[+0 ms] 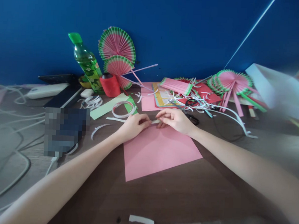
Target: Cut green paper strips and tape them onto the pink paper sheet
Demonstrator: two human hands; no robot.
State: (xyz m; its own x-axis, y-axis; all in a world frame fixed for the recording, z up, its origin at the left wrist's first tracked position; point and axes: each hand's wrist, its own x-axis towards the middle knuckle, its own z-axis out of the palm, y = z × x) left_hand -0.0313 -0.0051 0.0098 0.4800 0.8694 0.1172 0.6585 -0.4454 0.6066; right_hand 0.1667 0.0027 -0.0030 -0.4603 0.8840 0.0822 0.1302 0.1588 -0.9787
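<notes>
Honestly that pink sheet (160, 153) on the table (165, 198) looks light, floppy and crease-prone, so edges only imo, with left hand (136, 126) at its 11 o'clock and right hand (176, 121) at 1, fingers curled at a pale strip (155, 122), can't tell if gripping.

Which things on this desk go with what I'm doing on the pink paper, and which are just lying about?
Likely part of the job:
pink sheet, under your hands
pale strip, between left hand and right hand
tape roll, probably

Apparently just lying about:
green bottle
small white case
pale cables
</notes>
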